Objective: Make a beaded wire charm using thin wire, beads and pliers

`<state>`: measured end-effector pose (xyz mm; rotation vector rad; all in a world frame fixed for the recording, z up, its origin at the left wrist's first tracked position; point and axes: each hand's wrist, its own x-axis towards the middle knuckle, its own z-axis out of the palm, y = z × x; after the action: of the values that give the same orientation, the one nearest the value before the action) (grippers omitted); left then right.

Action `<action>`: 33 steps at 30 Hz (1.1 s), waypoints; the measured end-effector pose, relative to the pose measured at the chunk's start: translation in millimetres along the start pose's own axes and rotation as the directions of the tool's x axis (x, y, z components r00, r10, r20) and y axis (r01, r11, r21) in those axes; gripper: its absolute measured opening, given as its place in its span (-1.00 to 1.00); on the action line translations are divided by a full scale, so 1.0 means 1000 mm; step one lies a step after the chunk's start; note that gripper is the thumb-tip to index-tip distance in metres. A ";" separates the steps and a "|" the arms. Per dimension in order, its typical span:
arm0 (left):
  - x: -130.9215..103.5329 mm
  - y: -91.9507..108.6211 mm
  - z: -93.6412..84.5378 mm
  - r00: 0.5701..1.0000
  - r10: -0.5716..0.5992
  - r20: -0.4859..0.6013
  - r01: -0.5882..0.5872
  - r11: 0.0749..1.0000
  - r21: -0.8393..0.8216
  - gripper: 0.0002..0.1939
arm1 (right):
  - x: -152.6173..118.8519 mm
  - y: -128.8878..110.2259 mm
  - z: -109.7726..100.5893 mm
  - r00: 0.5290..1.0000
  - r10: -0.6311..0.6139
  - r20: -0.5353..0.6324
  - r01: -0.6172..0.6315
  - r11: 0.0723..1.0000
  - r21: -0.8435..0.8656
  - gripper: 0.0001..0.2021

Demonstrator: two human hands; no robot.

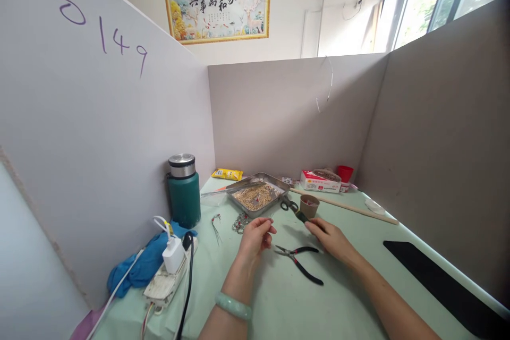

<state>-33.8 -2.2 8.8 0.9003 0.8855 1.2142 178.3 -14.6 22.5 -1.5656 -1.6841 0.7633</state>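
My left hand is raised over the table with thumb and forefinger pinched together; whatever is between them is too small to make out. A pale green bangle circles that wrist. My right hand grips a dark-handled tool that points toward the tray. Between and just below my hands, black-handled pliers lie with their handles spread. Beyond my left hand sit a small heap of chain with red bits and a metal tray of golden beads. A brown cup stands behind my right hand.
At left are a green bottle, a power strip with cables and a blue cloth. A wooden stick crosses behind the cup, near a red-white box and red cup. A black strip lies right. Partitions enclose the table.
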 end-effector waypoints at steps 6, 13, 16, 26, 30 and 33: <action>-0.001 0.011 -0.005 0.997 0.081 -0.008 -0.082 0.997 -0.016 -0.69 | -0.028 -0.036 0.015 0.911 -0.014 0.412 -0.299 0.667 0.682 -0.74; -0.017 0.036 -0.005 0.983 0.167 -0.080 -0.157 0.979 0.127 -0.74 | -0.057 -0.045 0.008 0.911 0.073 0.406 -0.328 0.727 0.603 -0.64; -0.022 0.043 0.003 0.974 0.200 -0.104 -0.177 0.965 0.195 -0.78 | -0.066 -0.052 0.004 0.930 0.080 0.359 -0.261 0.831 0.491 -0.64; -0.027 0.046 0.015 0.967 0.192 -0.169 -0.141 0.951 0.275 -0.84 | -0.076 -0.059 0.014 0.970 -0.031 0.242 -0.023 0.975 0.220 -0.50; -0.024 0.043 0.013 0.959 0.196 -0.206 -0.126 0.942 0.311 -0.85 | -0.077 -0.057 0.013 0.973 -0.047 0.225 -0.002 0.977 0.215 -0.43; -0.022 0.038 0.013 0.964 0.211 -0.162 -0.144 0.926 0.349 -0.85 | -0.078 -0.059 0.013 0.974 -0.065 0.219 0.019 0.979 0.203 -0.41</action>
<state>-39.0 -20.2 50.0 1.1670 1.2163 1.3497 135.3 -97.3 55.1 -1.3410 -1.7325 1.0859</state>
